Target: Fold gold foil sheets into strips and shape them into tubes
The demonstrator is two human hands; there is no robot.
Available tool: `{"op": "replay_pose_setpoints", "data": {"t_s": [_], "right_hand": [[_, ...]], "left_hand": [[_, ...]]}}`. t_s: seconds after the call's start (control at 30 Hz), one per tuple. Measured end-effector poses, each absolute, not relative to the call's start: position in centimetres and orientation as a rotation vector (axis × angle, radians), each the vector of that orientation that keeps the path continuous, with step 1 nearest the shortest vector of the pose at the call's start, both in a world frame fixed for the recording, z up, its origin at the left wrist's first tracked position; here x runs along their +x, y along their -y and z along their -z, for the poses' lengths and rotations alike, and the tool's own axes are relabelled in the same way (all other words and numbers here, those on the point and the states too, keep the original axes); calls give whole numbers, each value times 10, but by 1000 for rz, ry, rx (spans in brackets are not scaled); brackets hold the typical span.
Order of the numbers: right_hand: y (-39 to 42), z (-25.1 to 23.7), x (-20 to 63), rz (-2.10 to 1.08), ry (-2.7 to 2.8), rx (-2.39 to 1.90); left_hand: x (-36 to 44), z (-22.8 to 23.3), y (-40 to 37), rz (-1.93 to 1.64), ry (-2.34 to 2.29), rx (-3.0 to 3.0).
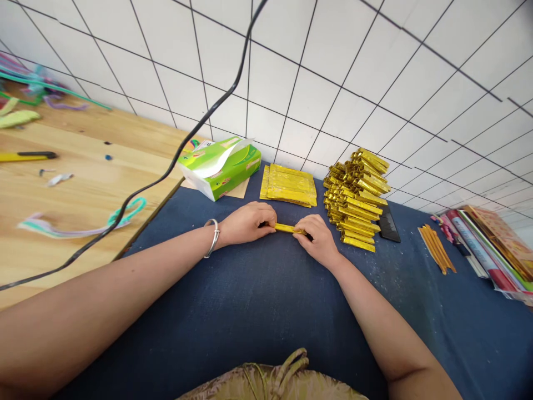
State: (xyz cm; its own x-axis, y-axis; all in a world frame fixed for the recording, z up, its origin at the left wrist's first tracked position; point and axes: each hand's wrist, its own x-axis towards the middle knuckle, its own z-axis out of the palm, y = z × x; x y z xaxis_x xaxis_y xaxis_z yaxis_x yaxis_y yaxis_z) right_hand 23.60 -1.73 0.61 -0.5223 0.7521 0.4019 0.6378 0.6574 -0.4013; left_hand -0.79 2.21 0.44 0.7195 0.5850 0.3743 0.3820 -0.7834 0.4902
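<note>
A narrow folded strip of gold foil paper (285, 228) lies level between my two hands, just above or on the dark blue cloth (266, 300). My left hand (249, 223), with a silver bangle at the wrist, pinches its left end. At the other end, the fingers of my right hand (317, 238) are closed on the strip. Behind my hands sits a flat stack of gold foil sheets (289, 185). To the right of my right hand, folded gold foil pieces (356, 203) are heaped in a tall pile.
A green tissue box (225, 169) stands back left. A black cable (200, 122) crosses the view on the left. Beside the gold pile lies a dark phone-like slab (389, 225); farther right are brown strips (437, 249) and books (491, 250). A yellow cutter (27, 156) rests on the wooden table.
</note>
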Motion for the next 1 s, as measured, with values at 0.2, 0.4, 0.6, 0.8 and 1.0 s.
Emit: {"op": "replay_pose_setpoints", "data": {"t_s": [0.2,0.4,0.6,0.8,1.0], "right_hand": [[16,-5,238,-223,2215,-1152],[14,-2,240,-208,2136,-1232],[14,-3,240,-236,2143,-1228],[13,-2,241,-249,2141,-1223],[13,-4,241,-250,2161,-1239]], "left_hand": [[-9,1,-26,-806,-826,2518],[-10,2,-28,-796,-904,2471],[-10,-1,-27,-787,-889,2478],[-10,1,-27,-796,-889,2476],[-10,1,-26,-787,-898,2475]]}}
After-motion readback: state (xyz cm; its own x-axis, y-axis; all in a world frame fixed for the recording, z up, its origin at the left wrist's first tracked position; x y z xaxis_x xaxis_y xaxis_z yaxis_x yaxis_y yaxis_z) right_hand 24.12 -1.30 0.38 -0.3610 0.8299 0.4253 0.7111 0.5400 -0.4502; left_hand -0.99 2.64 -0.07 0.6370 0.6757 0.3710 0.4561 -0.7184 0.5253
